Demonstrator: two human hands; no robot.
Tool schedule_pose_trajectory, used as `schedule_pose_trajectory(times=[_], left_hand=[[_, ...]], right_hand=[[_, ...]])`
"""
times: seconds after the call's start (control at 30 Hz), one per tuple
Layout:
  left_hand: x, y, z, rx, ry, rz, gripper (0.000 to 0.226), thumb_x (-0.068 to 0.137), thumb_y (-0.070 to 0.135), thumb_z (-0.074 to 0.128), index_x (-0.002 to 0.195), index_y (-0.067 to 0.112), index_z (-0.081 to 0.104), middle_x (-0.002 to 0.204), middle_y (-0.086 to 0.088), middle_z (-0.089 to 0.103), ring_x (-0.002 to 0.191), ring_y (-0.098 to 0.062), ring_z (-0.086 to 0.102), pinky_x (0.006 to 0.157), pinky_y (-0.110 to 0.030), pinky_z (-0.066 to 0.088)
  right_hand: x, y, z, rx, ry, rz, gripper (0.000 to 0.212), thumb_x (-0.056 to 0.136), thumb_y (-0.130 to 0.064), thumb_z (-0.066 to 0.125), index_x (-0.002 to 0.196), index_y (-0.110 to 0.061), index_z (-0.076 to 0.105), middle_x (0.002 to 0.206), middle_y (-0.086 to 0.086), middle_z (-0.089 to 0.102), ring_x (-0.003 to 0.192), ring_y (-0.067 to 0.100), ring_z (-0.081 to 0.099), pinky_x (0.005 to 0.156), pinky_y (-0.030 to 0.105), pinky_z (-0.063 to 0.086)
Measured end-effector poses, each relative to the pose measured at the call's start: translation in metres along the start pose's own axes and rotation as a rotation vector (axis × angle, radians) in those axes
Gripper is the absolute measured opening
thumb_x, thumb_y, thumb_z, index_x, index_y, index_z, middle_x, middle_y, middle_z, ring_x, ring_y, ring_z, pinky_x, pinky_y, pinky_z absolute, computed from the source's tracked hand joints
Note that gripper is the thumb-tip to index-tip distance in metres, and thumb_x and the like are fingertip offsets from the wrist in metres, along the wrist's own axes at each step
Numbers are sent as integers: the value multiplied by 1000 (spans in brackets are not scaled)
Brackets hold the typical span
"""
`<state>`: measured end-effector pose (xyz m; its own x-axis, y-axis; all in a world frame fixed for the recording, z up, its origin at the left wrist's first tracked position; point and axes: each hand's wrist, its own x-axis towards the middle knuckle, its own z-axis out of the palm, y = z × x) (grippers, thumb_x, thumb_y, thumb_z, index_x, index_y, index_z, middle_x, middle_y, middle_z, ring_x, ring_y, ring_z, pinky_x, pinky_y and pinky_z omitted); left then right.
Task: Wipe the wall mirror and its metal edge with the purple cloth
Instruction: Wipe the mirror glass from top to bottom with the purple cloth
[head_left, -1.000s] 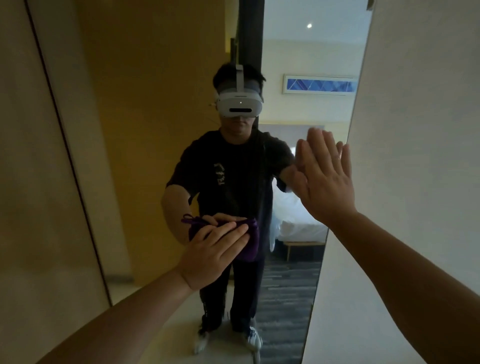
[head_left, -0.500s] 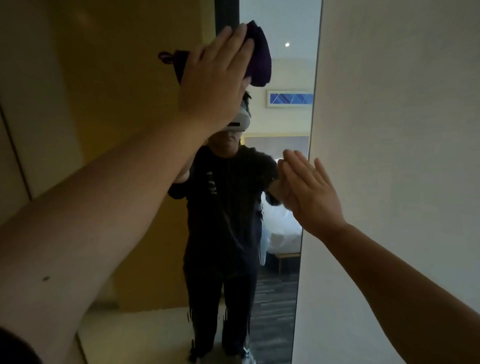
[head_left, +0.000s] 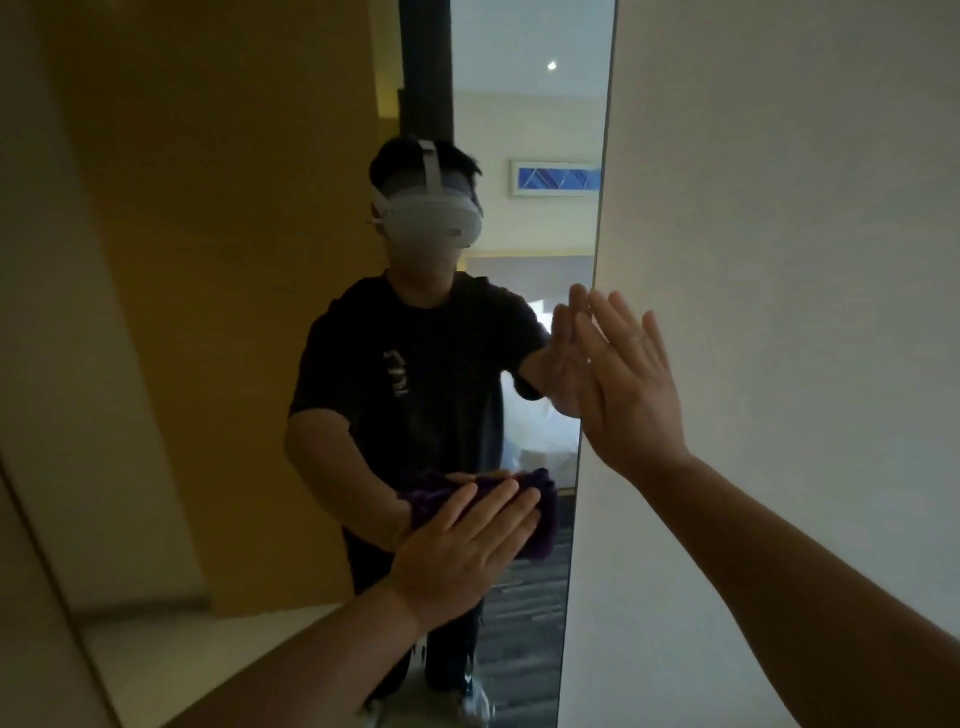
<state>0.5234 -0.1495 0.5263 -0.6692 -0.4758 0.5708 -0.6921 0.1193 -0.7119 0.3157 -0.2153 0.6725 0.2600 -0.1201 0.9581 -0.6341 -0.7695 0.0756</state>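
The tall wall mirror (head_left: 234, 312) fills the middle of the view, and its thin metal edge (head_left: 605, 182) runs down the right side. My left hand (head_left: 462, 551) lies flat on the purple cloth (head_left: 543, 514) and presses it against the glass low in the mirror, close to the right edge. Most of the cloth is hidden under my fingers. My right hand (head_left: 631, 395) is open with its fingers apart and rests flat where the mirror edge meets the wall, above and to the right of the cloth.
A pale wall (head_left: 779, 260) stands to the right of the mirror. The mirror's dark left border (head_left: 52, 587) slants down at the lower left. The glass reflects a person in a headset, a yellow panel and a bed.
Half a second ago my left hand held the cloth high on the mirror. It has swept down to low on the glass. My right hand has stayed at the right edge.
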Motion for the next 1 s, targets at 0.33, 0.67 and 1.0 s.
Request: schedule_pose_trajectory(times=[0.33, 0.67, 1.0], left_hand=[[71, -78, -55, -120, 203, -248, 44, 107, 9, 24, 141, 11, 51, 149, -11, 49, 137, -31, 44, 110, -46, 30], [212, -196, -108, 70, 269, -455, 49, 104, 31, 46, 148, 8, 41, 155, -13, 40, 143, -32, 37, 112, -49, 34], [127, -79, -42, 79, 196, -187, 51, 108, 28, 40, 154, 6, 32, 160, -15, 29, 148, -34, 26, 117, -53, 28]], right_hand=[[-28, 24, -19, -168, -72, 52, 45, 98, -18, 37, 137, -1, 53, 152, 17, 42, 146, 32, 31, 120, 54, 21], [-21, 45, -20, -287, -176, 151, 58, 103, -40, 31, 150, -6, 35, 160, 16, 27, 151, 33, 17, 121, 56, 17], [-34, 49, -6, -259, -182, 173, 58, 103, -39, 32, 149, -5, 37, 160, 16, 27, 151, 31, 17, 122, 53, 14]])
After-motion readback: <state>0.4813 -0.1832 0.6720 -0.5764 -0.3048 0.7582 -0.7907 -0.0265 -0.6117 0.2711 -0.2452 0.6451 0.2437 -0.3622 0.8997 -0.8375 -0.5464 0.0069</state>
